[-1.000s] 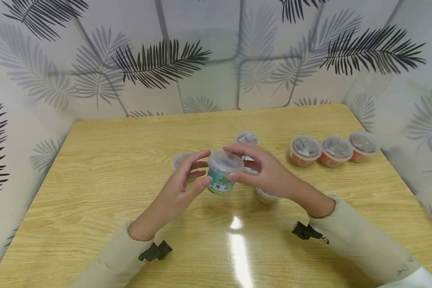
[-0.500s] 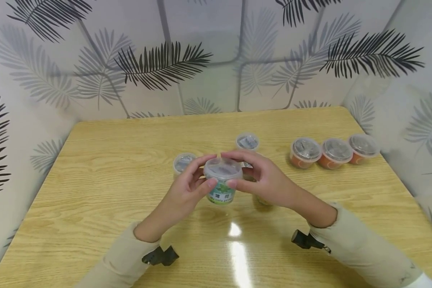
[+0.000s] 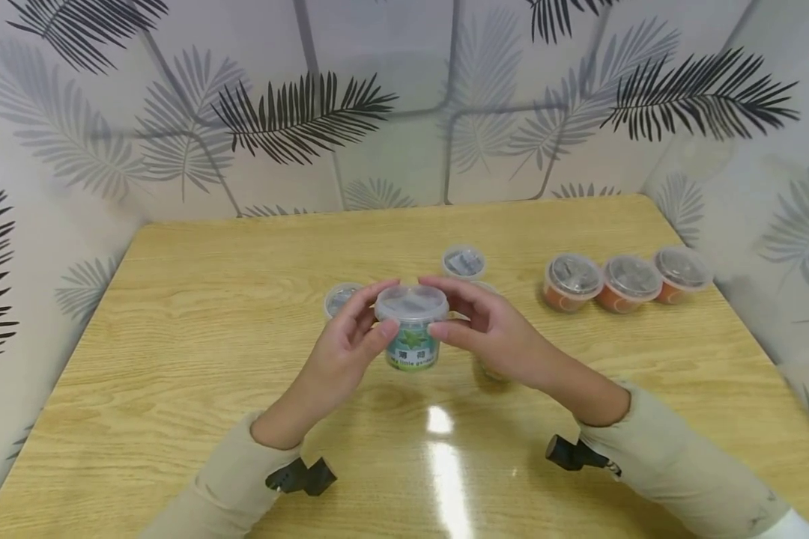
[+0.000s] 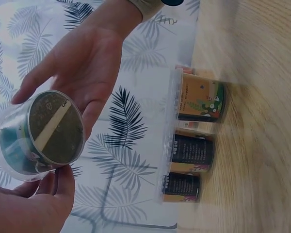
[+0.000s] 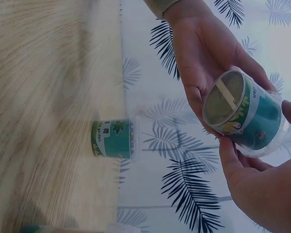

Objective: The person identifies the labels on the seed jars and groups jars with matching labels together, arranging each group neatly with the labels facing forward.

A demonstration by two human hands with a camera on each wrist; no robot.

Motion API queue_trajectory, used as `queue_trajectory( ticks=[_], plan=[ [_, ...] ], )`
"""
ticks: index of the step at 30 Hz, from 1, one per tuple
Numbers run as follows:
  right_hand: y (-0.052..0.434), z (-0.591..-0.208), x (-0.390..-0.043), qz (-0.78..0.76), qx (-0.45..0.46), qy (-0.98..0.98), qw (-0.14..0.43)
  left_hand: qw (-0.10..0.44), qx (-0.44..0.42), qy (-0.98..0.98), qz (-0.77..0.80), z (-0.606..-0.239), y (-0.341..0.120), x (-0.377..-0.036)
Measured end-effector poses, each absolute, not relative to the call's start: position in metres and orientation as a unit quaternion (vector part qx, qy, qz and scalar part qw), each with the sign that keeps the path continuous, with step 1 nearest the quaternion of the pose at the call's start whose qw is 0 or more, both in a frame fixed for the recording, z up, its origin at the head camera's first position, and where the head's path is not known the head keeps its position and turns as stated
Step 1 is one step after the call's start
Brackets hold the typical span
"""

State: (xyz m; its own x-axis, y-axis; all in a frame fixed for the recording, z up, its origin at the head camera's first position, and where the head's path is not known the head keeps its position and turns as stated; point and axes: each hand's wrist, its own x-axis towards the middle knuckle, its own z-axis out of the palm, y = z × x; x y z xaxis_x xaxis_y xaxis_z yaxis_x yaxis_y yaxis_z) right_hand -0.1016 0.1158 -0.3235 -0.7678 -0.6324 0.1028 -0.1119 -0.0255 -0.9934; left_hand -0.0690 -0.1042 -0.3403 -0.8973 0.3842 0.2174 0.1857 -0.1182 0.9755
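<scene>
A small round plastic tub [image 3: 412, 329] with a clear lid and a blue-green label is held up above the table in the head view. My left hand [image 3: 340, 348] grips its left side, thumb in front and fingers behind. On the opposite side my right hand [image 3: 499, 329] holds it the same way. Its printed label reads "My little garden". In the wrist views the tub's greyish base [image 4: 56, 127] shows a pale strip across it, and the tub [image 5: 252, 114] sits between both hands. Its contents cannot be made out.
A similar green-labelled tub [image 5: 111, 138] stands behind my left hand. More tubs stand near my right hand, including one [image 3: 463, 262] farther back and one partly hidden [image 3: 491, 372]. Three orange tubs [image 3: 572, 283] form a row at right on the wooden table [image 3: 209, 299].
Both hands have closed in on the tub and shifted slightly left with it. The tub has turned, so its label lettering now faces me, and it has dipped and risen a little.
</scene>
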Motion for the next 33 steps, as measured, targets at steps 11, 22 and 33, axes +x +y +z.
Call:
queue_trajectory(
  ticks=[11,22,33],
  plan=[
    [0.116,-0.323,-0.103,-0.674,-0.261,0.663,0.194,0.087,0.204,0.658,0.720,-0.338,-0.105,-0.070],
    [0.116,-0.326,-0.115,-0.622,-0.302,0.706,0.154,0.068,0.210,0.708,0.671,-0.340,-0.111,-0.082],
    [0.109,-0.337,-0.138,-0.585,-0.316,0.735,0.130,0.044,0.209,0.753,0.622,-0.346,-0.121,-0.104]
  ],
)
